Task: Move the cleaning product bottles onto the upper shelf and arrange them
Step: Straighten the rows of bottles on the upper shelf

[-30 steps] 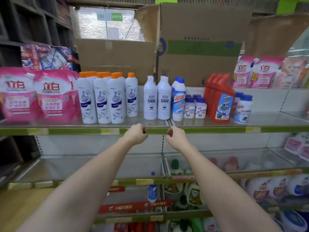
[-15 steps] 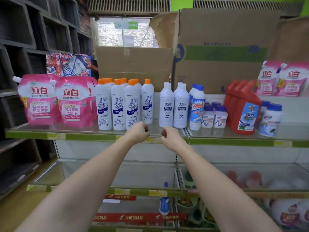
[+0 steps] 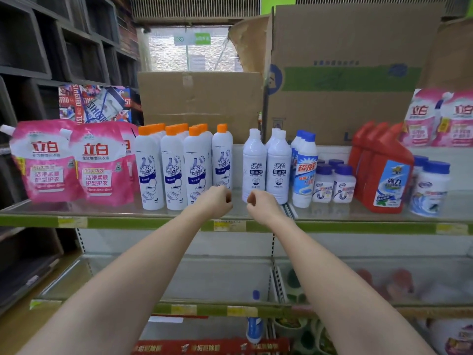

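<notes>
On the upper glass shelf [image 3: 107,213] stand several white bottles with orange caps [image 3: 174,170], white bottles with white caps [image 3: 266,167], blue-capped bottles [image 3: 304,170], small purple-capped jars [image 3: 334,181] and red jugs [image 3: 381,170]. My left hand [image 3: 216,201] and my right hand [image 3: 261,204] hover side by side at the shelf's front edge, both curled into fists and holding nothing. They sit just in front of the orange-capped and white-capped bottles. One blue-capped bottle [image 3: 254,326] stands on a lower shelf.
Pink refill pouches [image 3: 74,162] fill the shelf's left end, and more pouches [image 3: 440,119] sit at the upper right. Cardboard boxes [image 3: 340,78] stand behind the bottles. A second glass shelf [image 3: 204,280] lies below. Dark cubby shelving [image 3: 38,47] runs along the left.
The camera has shifted left and closer, so the shelf sits lower and larger in view. Both fists stay together at the shelf's front edge, still holding nothing.
</notes>
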Action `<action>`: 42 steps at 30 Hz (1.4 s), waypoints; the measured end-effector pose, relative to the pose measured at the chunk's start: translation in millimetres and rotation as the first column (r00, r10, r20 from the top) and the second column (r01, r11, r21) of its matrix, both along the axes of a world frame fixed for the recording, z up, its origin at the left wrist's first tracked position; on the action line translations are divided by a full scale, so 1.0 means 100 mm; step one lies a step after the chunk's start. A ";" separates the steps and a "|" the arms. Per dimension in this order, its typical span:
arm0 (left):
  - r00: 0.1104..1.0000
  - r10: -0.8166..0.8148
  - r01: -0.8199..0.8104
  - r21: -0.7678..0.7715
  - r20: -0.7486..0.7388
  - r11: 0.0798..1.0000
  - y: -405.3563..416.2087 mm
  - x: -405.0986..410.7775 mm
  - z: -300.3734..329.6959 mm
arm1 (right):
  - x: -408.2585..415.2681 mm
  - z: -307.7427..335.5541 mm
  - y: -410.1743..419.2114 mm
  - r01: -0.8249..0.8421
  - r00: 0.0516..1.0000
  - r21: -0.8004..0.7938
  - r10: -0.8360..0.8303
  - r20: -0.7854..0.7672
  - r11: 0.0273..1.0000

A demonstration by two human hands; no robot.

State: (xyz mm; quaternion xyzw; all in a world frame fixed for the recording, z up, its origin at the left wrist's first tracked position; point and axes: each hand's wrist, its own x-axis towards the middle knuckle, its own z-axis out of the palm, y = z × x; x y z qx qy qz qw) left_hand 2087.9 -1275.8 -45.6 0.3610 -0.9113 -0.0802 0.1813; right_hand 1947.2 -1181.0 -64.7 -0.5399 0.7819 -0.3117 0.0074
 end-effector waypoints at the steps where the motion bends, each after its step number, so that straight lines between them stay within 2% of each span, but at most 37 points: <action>1: 1.000 0.001 -0.001 -0.001 -0.002 1.000 -0.02 -0.01 0.00 | 0.00 0.01 -0.01 0.002 1.000 0.000 -0.002 0.001 1.000; 8: 0.996 0.068 -0.069 -0.018 -0.055 0.997 -0.19 0.17 0.06 | 0.08 0.10 -0.20 -0.050 0.995 -0.051 0.054 0.082 0.997; 14: 0.959 0.244 -0.243 0.024 -0.141 0.970 -0.47 0.77 0.10 | 0.48 0.14 -0.64 -0.124 0.986 -0.119 0.135 0.094 0.985; 18: 0.928 0.347 -0.343 0.054 -0.139 0.938 -0.70 1.21 0.08 | 0.82 0.15 -0.90 -0.068 0.965 -0.111 0.093 0.246 0.991; 20: 0.902 0.378 -0.368 0.084 -0.208 0.926 -0.88 1.36 0.06 | 0.93 0.14 -1.03 -0.052 0.954 -0.096 0.078 0.290 0.994; 25: 0.866 0.319 -0.306 0.096 -0.384 0.947 -1.24 1.56 0.02 | 1.17 0.14 -1.23 0.060 0.937 -0.084 -0.027 0.347 0.995; 29: 0.793 0.270 -0.206 0.176 -0.547 0.963 -1.47 1.60 0.11 | 1.28 0.19 -1.38 0.187 0.916 -0.055 -0.153 0.371 0.981; 36: 0.820 0.264 -0.151 0.253 -0.508 0.956 -1.74 1.54 -0.01 | 1.40 0.18 -1.51 0.334 0.895 -0.022 -0.310 0.320 0.942; 42: 0.817 0.227 -0.104 0.252 -0.529 0.962 -1.80 1.50 -0.01 | 1.42 0.16 -1.57 0.372 0.871 -0.075 -0.320 0.372 0.925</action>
